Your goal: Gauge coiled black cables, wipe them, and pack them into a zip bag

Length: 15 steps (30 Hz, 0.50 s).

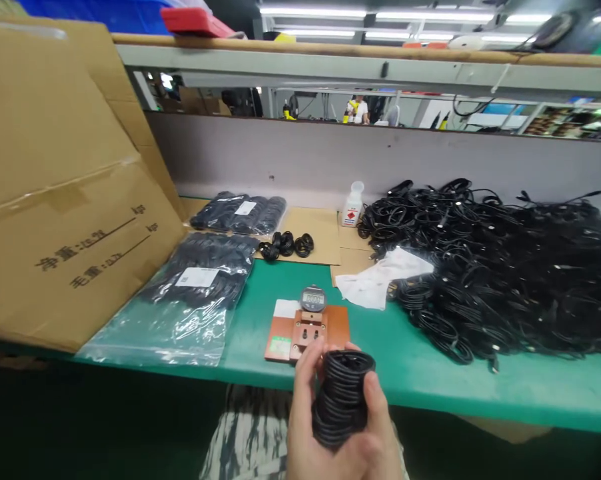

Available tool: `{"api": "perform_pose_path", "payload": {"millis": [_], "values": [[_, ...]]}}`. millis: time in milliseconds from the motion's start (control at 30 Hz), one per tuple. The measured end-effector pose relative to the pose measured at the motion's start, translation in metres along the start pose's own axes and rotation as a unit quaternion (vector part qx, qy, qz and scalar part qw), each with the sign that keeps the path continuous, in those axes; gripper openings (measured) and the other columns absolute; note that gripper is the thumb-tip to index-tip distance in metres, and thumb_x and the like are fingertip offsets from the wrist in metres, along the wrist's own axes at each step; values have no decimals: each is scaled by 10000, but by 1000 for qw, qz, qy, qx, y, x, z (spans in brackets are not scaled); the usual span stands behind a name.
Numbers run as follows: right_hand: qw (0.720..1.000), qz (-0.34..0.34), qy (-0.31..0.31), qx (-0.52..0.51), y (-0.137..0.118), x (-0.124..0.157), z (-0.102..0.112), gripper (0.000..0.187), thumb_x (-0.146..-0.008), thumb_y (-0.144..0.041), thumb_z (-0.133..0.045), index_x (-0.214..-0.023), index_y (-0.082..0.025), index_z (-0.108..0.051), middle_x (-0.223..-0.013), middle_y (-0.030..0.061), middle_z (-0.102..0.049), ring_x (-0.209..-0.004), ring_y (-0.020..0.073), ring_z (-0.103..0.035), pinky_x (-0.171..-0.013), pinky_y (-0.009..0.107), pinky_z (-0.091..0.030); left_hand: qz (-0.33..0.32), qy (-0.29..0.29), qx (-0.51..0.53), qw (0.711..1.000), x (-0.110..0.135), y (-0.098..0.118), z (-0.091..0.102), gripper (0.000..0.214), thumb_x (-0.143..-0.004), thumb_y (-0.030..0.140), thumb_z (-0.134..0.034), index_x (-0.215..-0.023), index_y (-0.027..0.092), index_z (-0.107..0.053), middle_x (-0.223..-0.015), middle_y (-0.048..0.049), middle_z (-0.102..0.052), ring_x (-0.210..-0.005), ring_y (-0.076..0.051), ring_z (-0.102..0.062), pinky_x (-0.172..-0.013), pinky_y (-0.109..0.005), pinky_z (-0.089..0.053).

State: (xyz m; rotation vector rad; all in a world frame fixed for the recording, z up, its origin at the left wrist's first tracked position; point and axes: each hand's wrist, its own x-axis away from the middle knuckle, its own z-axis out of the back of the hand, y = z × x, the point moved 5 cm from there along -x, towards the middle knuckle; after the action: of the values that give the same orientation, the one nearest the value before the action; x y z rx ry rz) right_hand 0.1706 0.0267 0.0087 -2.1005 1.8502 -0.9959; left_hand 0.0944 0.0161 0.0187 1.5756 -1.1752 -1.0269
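My right hand is raised in front of the table's near edge, closed around a stack of coiled black cables. Fingers wrap its left side and the thumb presses its right side. Just beyond the hand, a digital gauge stands on a copper-coloured fixture block on the green table. My left hand is out of sight.
A big tangled heap of black cables fills the right. Clear bags of coils lie left, beside a large cardboard box. Three loose coils, a white bottle and a white cloth sit behind the gauge.
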Motion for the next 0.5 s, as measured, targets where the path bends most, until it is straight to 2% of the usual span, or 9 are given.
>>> {"api": "perform_pose_path", "payload": {"millis": [133,200,367,500], "values": [[999,-19,-23,25,27,4,3,413,-871,-595,-684,-1164,-313,-753,-1232,39,-752,-1223,299,-662,-1111,499,-487,15,65,17,998,0,2,11,678,-774,479,-818,-1360,248,-567,-1487,-130,-563,-1338,-349,-570,-1127,-437,-481],[999,-19,-22,34,36,6,7,441,-873,-600,-677,-1207,-318,-734,-1257,38,-740,-1250,304,-643,-1132,503,-465,17,76,11,997,1,8,17,602,-792,437,-805,-1319,222,-609,-1461,-136,-592,-1327,-344,-581,-1131,-441,-477],[991,0,-53,125,34,12,14,465,-894,-623,-634,-1233,-314,-711,-1312,64,-706,-1286,335,-608,-1118,530,-461,54,43,15,998,1,31,29,445,-785,221,-777,-1218,250,-681,-1272,-73,-739,-1176,-266,-700,-984,-305,-581],[968,30,-88,234,17,18,25,457,-826,-523,-766,-1205,-275,-703,-1325,103,-685,-1308,368,-581,-1128,520,-439,105,-21,-13,994,0,39,46,433,-737,155,-775,-1159,236,-721,-1141,-56,-788,-1081,-259,-743,-934,-288,-602]]}}
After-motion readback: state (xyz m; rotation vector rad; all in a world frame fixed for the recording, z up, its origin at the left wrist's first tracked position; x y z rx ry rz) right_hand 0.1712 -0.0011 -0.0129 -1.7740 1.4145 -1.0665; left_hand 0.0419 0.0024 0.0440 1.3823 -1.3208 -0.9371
